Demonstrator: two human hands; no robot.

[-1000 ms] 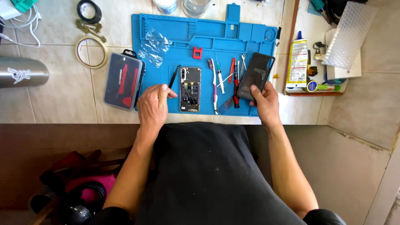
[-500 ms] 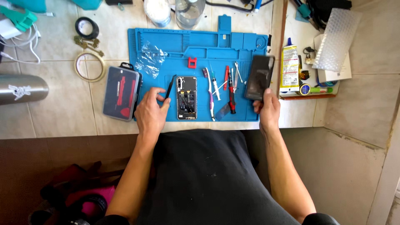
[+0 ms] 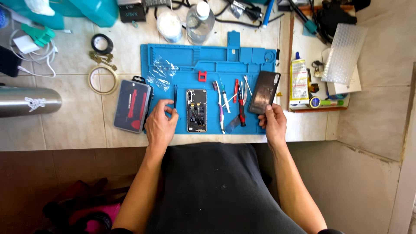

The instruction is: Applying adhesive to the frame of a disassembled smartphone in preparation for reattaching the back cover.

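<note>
On the blue work mat (image 3: 208,65) lies an opened phone (image 3: 196,110) with its insides showing. My left hand (image 3: 160,124) rests just left of it, thumb and forefinger pinched on the lower end of a thin black tool (image 3: 175,96) that points away from me. My right hand (image 3: 272,124) sits at the mat's right edge and holds a dark phone panel (image 3: 264,92) by its near end, tilted up off the mat. Between the hands lie a toothbrush (image 3: 219,106), a red-handled screwdriver (image 3: 241,103) and some thin picks.
A dark tool case (image 3: 132,106) lies left of the mat, with a tape ring (image 3: 102,80), keys (image 3: 102,58) and a steel bottle (image 3: 26,102) further left. Crumpled clear film (image 3: 160,73) and a small red part (image 3: 202,76) sit on the mat. A glue bottle (image 3: 299,80) and bubble wrap (image 3: 344,54) are on the right.
My left hand has drawn back from the opened phone and closed its fingertips on the black tool, which now stands straighter. My right hand still holds the dark panel. The view has shifted.
</note>
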